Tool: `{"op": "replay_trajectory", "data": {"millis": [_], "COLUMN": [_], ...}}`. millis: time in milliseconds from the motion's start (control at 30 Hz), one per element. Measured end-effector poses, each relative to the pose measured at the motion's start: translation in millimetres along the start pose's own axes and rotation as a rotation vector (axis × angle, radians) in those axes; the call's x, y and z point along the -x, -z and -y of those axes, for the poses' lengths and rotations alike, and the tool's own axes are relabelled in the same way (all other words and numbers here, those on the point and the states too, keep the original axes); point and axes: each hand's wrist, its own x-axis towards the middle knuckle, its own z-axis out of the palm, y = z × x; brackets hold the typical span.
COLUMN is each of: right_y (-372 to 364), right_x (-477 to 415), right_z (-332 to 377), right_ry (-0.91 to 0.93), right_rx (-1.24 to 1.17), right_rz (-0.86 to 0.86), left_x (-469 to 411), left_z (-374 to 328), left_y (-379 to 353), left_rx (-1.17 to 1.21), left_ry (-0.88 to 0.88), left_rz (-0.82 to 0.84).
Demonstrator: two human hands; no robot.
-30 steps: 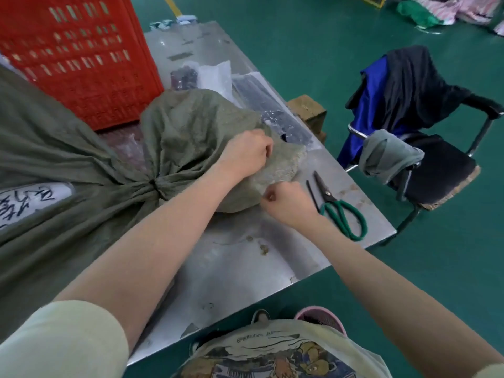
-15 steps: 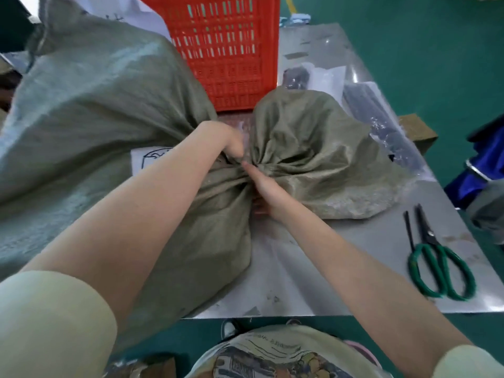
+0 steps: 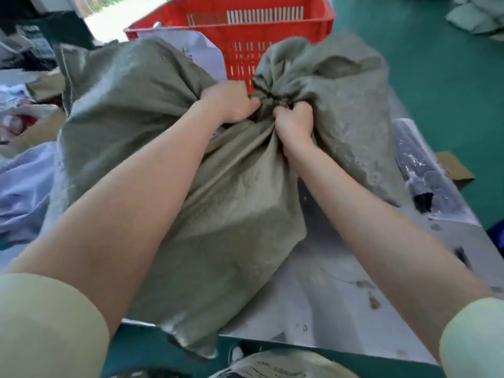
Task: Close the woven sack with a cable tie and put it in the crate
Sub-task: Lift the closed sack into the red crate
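Grey metal table (image 3: 327, 309) nearest, stained, edge toward the person. Bulky grey-green woven sack (image 3: 218, 214) lies across it, lower corner overhanging the near edge. At the sack's gathered neck, left hand (image 3: 231, 103) and right hand (image 3: 296, 122) are both clenched tight on bunched fabric, either side of the cinch. Cable tie not discernible. Beyond the neck the loose sack top flares. Behind the sack: red slotted plastic crate (image 3: 245, 28).

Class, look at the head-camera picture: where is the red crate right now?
The red crate stands at the top centre of the head view, on the far side of the woven sack, just beyond its gathered neck.
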Motion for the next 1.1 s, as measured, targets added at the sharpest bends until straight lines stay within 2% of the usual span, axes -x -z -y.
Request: {"op": "replay_trajectory", "data": {"millis": [133, 267, 333, 467, 533, 600, 700, 767, 800, 900, 967, 1100], "right_y": [-3.2, -6.7, -9.0, -11.4, -10.5, -7.1, -0.2, -0.3, -2.8, -11.1, -9.5, -4.2], "right_x": [-14.5, -21.5, -25.4, -25.2, -30.0, -35.8, -42.1, -43.4, -42.7, -28.8, -10.4, 22.0], "right_z": [65.2, 125.3, 140.7, 139.0, 131.5, 124.9, 115.7, 110.7, 110.6, 114.3, 118.1, 95.4], "right_ry": [0.27, 0.51, 0.578, 0.424, 0.291, 0.166, 0.149, 0.206, 0.247, 0.432, 0.509, 0.372], "right_rx": [0.076, 0.365, 0.511, 0.717, 0.631, 0.429, 0.297, 0.313, 0.351, 0.705, 0.963, 1.186], "right_rz": [0.031, 0.247, 0.336, 0.402, 0.389, 0.327, 0.186, 0.114, 0.088, -0.029, -0.036, 0.138], "left_x": [-2.4, 0.0, 1.3, 9.9, 11.7, 11.4, 22.8, 29.6, 31.8, 29.5, 26.5, 26.9], "left_z": [11.0, 29.0, 39.4, 51.0, 49.9, 50.9, 59.4, 65.4, 64.8, 59.1, 57.0, 58.9], "left_y": [41.7, 69.9, 71.8, 54.2, 49.6, 51.4, 52.7, 51.4, 50.9, 45.6, 37.2, 21.0], "left_rx": [0.167, 0.321, 0.406, 0.517, 0.545, 0.57, 0.586, 0.455, 0.38, 0.19, 0.156, 0.233], "left_ry": [0.128, 0.255, 0.286, 0.321, 0.292, 0.247, 0.272, 0.312, 0.317, 0.259, 0.269, 0.307], "left_rz": [-0.246, -0.446, -0.47, -0.417, -0.409, -0.386, -0.156, 0.06, 0.097, -0.022, -0.143, -0.297]}}
